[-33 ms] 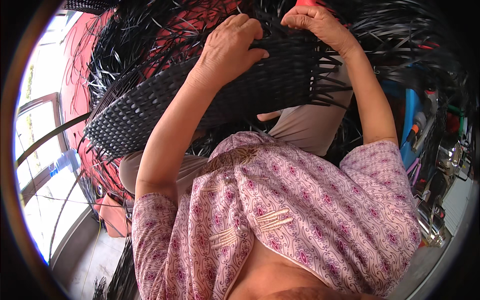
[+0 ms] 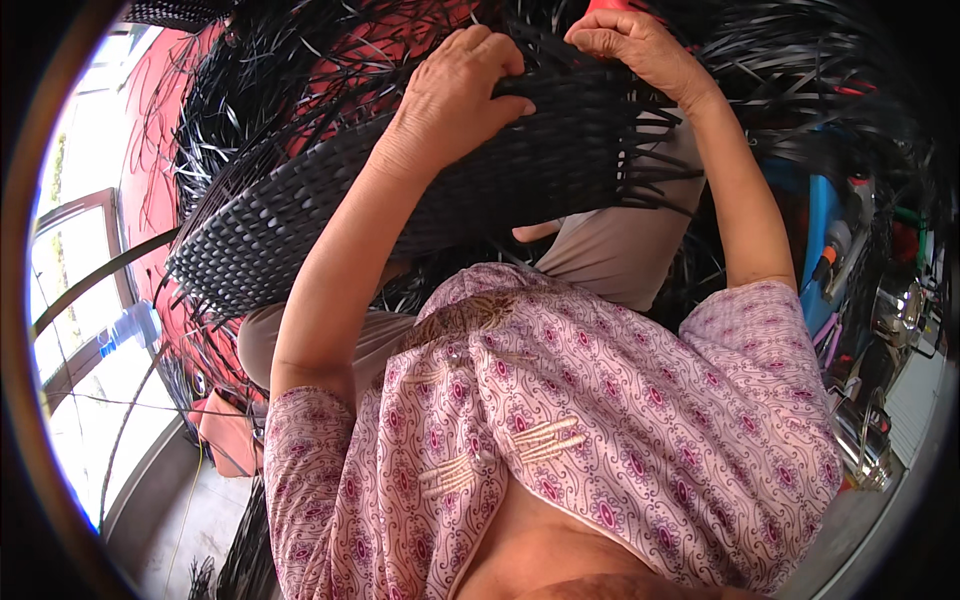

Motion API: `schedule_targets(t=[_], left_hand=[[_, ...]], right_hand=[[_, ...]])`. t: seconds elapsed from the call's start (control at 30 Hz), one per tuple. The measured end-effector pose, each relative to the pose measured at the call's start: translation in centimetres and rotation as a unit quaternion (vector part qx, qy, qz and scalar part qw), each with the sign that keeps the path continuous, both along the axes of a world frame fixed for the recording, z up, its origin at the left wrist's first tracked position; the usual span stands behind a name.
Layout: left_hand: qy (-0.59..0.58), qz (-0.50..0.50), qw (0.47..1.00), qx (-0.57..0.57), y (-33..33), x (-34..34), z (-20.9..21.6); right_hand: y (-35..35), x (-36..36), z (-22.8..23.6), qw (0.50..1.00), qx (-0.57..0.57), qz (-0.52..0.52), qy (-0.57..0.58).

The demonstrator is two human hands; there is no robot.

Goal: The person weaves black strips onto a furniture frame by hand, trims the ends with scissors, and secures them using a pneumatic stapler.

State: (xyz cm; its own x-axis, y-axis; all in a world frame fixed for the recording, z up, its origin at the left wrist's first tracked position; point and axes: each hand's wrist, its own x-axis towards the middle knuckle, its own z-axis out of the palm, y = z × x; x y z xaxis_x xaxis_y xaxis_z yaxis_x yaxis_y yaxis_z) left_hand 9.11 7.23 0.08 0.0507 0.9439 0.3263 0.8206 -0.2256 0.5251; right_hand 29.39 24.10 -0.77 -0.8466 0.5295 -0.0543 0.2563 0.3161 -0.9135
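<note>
A dark woven panel (image 2: 520, 165) of flat black plastic strips lies across my lap, its loose strip ends (image 2: 655, 185) sticking out at the right. My left hand (image 2: 465, 90) is closed over the panel's far edge, the thumb on the near face and the fingers curled toward the far side. To the right, at the same edge, my right hand (image 2: 635, 50) has thumb and forefinger pinched together among the strips. It seems to hold a black strip, though the tips are partly lost against the dark weave.
Heaps of loose black strips (image 2: 235, 110) lie beyond the panel on a red surface (image 2: 150, 120). A bit of red (image 2: 610, 5) shows behind my right hand. At the right are a blue object (image 2: 822, 230) and shiny metal vessels (image 2: 865, 450). A pink bag (image 2: 232, 435) lies lower left.
</note>
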Motion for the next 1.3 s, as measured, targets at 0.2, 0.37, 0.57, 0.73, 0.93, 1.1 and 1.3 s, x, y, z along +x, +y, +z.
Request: schedule_targets(t=[0.2, 0.37, 0.57, 0.73, 0.93, 1.1, 1.3], left_hand=[[-0.013, 0.012, 1.000, 0.015, 0.8, 1.4, -0.3], [0.020, 0.006, 0.998, 0.067, 1.0, 2.4, -0.2], [0.066, 0.041, 0.990, 0.120, 0.9, 3.6, -1.3], [0.131, 0.057, 0.985, 0.099, 0.8, 4.3, -1.4], [0.155, 0.036, 0.982, 0.099, 0.8, 3.4, -2.2], [0.142, 0.011, 0.979, 0.146, 1.1, 2.5, -2.1], [0.164, 0.069, 0.980, 0.087, -0.6, 2.9, -2.2]], right_hand=[[0.7, 2.1, 0.0, 0.997, 0.001, -0.035, -0.067], [0.7, 2.5, 1.1, 0.987, 0.059, -0.031, -0.145], [-1.5, 2.7, 3.2, 0.991, 0.085, -0.027, -0.101], [-2.1, 3.6, 0.7, 0.997, 0.036, -0.053, 0.047], [-4.5, 4.1, 0.9, 0.991, -0.038, -0.066, 0.106], [-4.2, 7.1, 0.7, 0.975, -0.125, -0.160, 0.094], [-3.6, 4.9, 0.7, 0.985, -0.108, -0.135, 0.025]])
